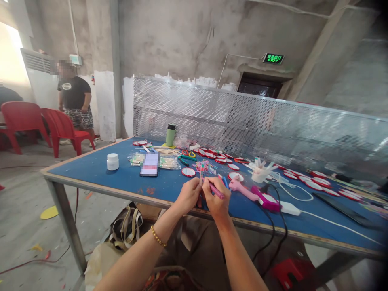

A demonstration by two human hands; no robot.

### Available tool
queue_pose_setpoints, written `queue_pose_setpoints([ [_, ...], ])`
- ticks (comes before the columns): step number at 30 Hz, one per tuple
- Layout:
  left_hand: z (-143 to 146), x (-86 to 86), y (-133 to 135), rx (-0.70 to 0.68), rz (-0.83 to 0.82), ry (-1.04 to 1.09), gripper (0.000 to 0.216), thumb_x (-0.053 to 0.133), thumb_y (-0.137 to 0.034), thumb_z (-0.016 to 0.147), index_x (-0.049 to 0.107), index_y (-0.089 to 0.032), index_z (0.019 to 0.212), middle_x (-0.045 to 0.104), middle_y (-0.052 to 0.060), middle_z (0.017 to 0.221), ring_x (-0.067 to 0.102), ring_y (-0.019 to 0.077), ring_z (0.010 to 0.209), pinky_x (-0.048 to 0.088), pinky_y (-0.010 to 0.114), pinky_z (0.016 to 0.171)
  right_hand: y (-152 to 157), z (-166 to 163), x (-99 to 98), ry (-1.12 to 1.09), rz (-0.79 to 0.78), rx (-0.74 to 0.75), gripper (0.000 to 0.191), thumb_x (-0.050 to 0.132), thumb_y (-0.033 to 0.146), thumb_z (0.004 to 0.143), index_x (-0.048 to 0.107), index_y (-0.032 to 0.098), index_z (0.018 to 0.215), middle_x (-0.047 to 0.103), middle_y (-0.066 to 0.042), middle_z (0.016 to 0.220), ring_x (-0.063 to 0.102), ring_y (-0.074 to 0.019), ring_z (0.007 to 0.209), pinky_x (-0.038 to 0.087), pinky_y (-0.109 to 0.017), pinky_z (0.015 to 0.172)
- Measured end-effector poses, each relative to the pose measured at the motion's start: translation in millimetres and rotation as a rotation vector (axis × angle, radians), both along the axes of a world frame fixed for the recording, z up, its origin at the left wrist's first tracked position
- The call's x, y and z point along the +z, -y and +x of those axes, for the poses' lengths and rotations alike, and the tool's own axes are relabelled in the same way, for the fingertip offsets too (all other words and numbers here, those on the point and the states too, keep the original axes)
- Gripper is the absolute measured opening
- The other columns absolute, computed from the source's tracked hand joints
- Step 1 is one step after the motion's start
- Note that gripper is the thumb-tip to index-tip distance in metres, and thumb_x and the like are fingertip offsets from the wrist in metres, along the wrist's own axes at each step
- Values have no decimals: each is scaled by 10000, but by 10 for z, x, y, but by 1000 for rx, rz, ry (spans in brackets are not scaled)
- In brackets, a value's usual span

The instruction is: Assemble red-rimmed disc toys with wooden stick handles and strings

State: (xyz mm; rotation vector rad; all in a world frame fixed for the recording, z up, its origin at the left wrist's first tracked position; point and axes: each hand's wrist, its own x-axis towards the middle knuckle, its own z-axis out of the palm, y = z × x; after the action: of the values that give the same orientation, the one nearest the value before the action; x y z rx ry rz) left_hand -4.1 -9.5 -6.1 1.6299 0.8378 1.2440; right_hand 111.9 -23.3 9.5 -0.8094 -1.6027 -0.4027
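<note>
My left hand point(188, 197), a gold bead bracelet on its wrist, is closed around a thin flat stick point(201, 171) with a green tip, held upright at the table's front edge. Right beside it, my right hand point(217, 201) grips a pink pen-like stick point(217, 190) that slants down to the right. Its other end is hidden by the fingers. Just beyond the hands lie a heap of small coloured pieces point(206, 166) and a round white disc with a red rim point(188, 172). A blue stick point(225, 182) lies to the right.
On the blue table point(100, 173) are a white jar point(112, 162), a phone point(150, 165), bagged sticks point(169, 162), pliers point(187, 160), a green bottle point(170, 135) and several red-rimmed discs point(313, 184). A pink-and-purple tool point(267, 199) and cables lie right. A person point(75, 93) stands far left.
</note>
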Motion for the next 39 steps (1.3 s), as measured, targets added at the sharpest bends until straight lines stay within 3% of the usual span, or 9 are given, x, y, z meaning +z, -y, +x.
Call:
queue_pose_setpoints([
  [39,-2,0,4,-5,10,11,337,422,-469,945,477,-203,745,517,-61,509,502,89,358,318,183,386,-5,11,-5,21,0,-25,188,556,222,953,597,202,771,642,2,662,589,-126,573,453,-240,574],
])
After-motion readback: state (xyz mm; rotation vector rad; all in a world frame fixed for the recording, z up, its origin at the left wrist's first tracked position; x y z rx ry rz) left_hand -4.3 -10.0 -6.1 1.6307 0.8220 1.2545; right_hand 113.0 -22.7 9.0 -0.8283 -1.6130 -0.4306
